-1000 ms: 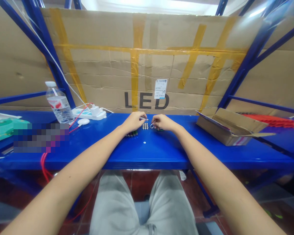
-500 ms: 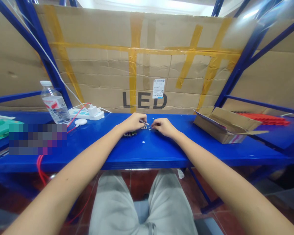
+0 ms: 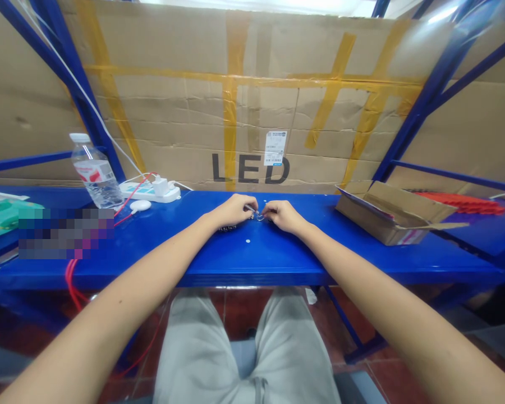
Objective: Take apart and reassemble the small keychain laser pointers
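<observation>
Over the blue table my left hand (image 3: pixel 238 210) is closed, pinching a thin silvery rod-like piece (image 3: pixel 249 208) that points toward the other hand. My right hand (image 3: pixel 283 215) faces it, thumb and fingers pinched on a small shiny curved metal piece (image 3: pixel 260 217). The two pieces meet or nearly meet between the fingertips; whether they touch I cannot tell. Below my left wrist lies a row of small dark and metallic parts (image 3: pixel 227 228), partly hidden by the hand. A small white round spot (image 3: pixel 248 241) shows on the table in front of the hands.
On the blue table (image 3: pixel 219 258), an open cardboard box (image 3: pixel 387 216) stands right, with red sheets (image 3: pixel 463 203) behind it. Leftward are a water bottle (image 3: pixel 96 174), a power strip (image 3: pixel 166 193), a white disc (image 3: pixel 140 206), red cables (image 3: pixel 70 275) and a green pack (image 3: pixel 8 216).
My left hand has shifted slightly right, closer to my right hand, and covers more of the small parts. Both hands keep their pinch. The camera view has shifted a little.
</observation>
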A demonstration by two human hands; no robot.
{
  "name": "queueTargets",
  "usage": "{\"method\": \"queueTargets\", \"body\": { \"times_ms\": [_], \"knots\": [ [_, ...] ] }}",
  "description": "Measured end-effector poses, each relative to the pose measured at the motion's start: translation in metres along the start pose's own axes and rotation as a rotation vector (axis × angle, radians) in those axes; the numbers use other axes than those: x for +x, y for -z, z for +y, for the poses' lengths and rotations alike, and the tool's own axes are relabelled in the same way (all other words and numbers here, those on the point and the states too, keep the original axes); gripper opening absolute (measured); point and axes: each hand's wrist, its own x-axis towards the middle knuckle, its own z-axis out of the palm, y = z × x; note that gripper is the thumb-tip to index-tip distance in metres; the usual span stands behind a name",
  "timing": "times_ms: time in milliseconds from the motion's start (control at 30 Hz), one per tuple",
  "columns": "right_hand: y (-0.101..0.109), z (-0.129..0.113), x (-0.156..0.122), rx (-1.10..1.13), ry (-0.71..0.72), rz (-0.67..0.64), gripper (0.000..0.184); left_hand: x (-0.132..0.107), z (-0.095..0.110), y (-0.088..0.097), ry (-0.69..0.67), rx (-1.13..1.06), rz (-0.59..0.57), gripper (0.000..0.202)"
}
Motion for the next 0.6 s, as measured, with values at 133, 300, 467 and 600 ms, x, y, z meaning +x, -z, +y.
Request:
{"method": "queueTargets", "body": {
  "times_ms": [133, 300, 467, 600],
  "knots": [
    [0.0000, -0.0036, -0.0001, -0.054, 0.012, -0.016, 0.027, 0.0005, 0.0001, -0.0023, -0.008, -0.005, -0.008, 0.023],
    [-0.0008, -0.0052, -0.0001, -0.137, 0.075, -0.011, 0.031, 0.0013, -0.0018, -0.0035, -0.050, 0.051, -0.017, 0.025],
    [-0.0025, -0.0037, 0.0007, -0.192, 0.116, -0.031, 0.030, 0.0022, -0.0045, -0.0040, -0.090, 0.146, -0.032, 0.026],
    [-0.0013, -0.0049, 0.0000, -0.167, 0.104, -0.010, 0.028, 0.0020, -0.0031, -0.0021, -0.064, 0.130, -0.035, 0.025]
  ]
}}
